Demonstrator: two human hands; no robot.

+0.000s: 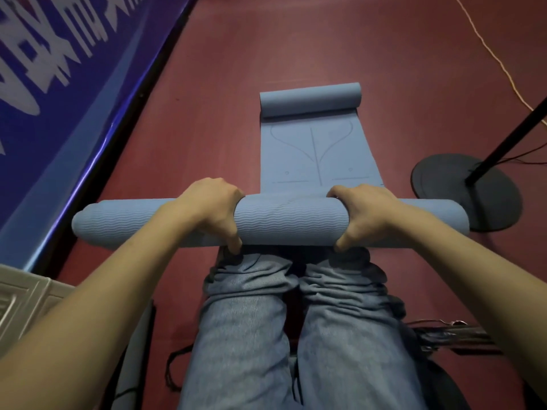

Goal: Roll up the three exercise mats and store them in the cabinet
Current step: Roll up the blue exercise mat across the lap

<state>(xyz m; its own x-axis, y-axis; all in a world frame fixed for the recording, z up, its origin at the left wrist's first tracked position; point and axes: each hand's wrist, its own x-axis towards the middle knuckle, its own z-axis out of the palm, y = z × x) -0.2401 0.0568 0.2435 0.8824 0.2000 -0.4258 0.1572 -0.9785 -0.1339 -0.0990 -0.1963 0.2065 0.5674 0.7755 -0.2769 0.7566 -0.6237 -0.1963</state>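
A dark red floor [296,48] fills most of the view. Along its left edge stands a blue banner [59,93] with blurred white lettering, tilted away toward the top left.

On the floor lies a blue exercise mat [313,149], partly rolled. Its flat stretch runs away from the person, printed with faint alignment lines, and its far end curls up into a small loose roll [310,99]. The near end is wound into a thick roll [284,223] with a wavy ribbed surface, lying crosswise just in front of the person's knees and wider in the picture than the flat stretch beyond it.

The person's legs, in blue jeans [296,335], extend from the bottom of the view up to the thick roll.

To the right, a round black stand base [444,184] sits on the floor, just beside the roll's right end, with a black pole [509,140] leaning up to the right edge. A pale cable [500,63] trails across the floor behind it.

The left hand [213,208] grips the thick roll left of centre, fingers curled over the top and thumb underneath. The right hand [364,214] grips it right of centre in the same way.
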